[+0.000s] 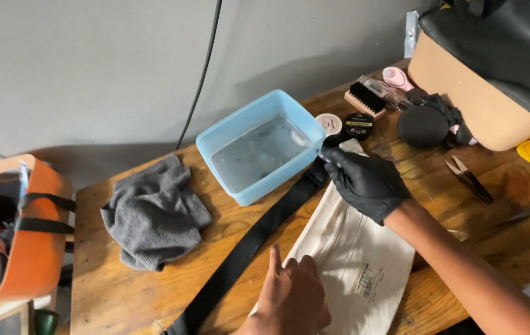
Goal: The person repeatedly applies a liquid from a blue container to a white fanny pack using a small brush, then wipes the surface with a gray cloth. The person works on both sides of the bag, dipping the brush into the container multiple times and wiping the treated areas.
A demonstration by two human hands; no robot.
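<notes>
A cream canvas bag [358,260] lies flat on the wooden table [122,291], with a long black strap [249,242] running from its top corner toward the near left. My right hand [364,181], in a black glove, is closed on the bag's upper end where the strap joins, right beside the blue tub. My bare left hand [293,294] presses down on the bag's lower left edge next to the strap, fingers curled.
A light blue plastic tub [255,149] holds cloudy water. A grey cloth [153,214] lies left of it. At the back are a brush [366,99], small round tins [358,126], a black round pad [423,126] and scissors [468,180]. An orange bag [10,229] stands at far left.
</notes>
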